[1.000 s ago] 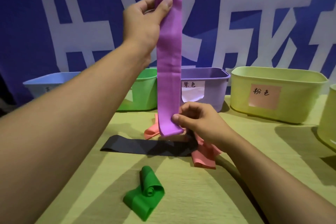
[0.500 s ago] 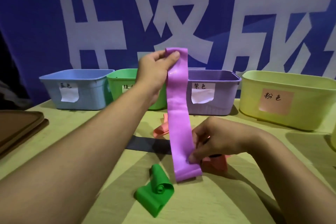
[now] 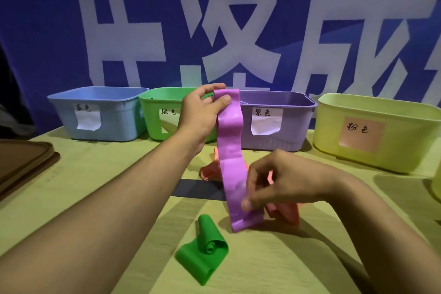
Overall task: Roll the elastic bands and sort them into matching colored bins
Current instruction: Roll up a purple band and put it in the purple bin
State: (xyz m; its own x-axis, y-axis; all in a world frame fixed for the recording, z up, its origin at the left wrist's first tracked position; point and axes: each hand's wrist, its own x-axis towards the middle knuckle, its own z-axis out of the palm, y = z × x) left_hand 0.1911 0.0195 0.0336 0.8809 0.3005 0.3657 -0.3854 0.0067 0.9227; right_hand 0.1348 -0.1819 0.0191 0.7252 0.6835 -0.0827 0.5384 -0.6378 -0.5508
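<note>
A purple elastic band [image 3: 231, 157] hangs upright between my hands. My left hand [image 3: 201, 112] pinches its top end in front of the bins. My right hand [image 3: 281, 180] pinches it near the bottom, whose end touches the table. A half-rolled green band [image 3: 202, 249] lies on the table below. A black band [image 3: 198, 188] lies flat behind the purple one. Pink bands [image 3: 284, 212] lie crumpled under my right hand. At the back stand a blue bin [image 3: 100, 114], a green bin [image 3: 155, 112], a purple bin [image 3: 293, 122] and a yellow-green bin [image 3: 393, 136] with a pink label.
A brown tray [image 3: 21, 162] sits at the table's left edge. Part of another yellow-green container [image 3: 436, 181] shows at the far right. A blue banner with white characters hangs behind the bins.
Both hands have lowered the purple band from high in front of the banner to bin height. Its bottom end now rests on the table.
</note>
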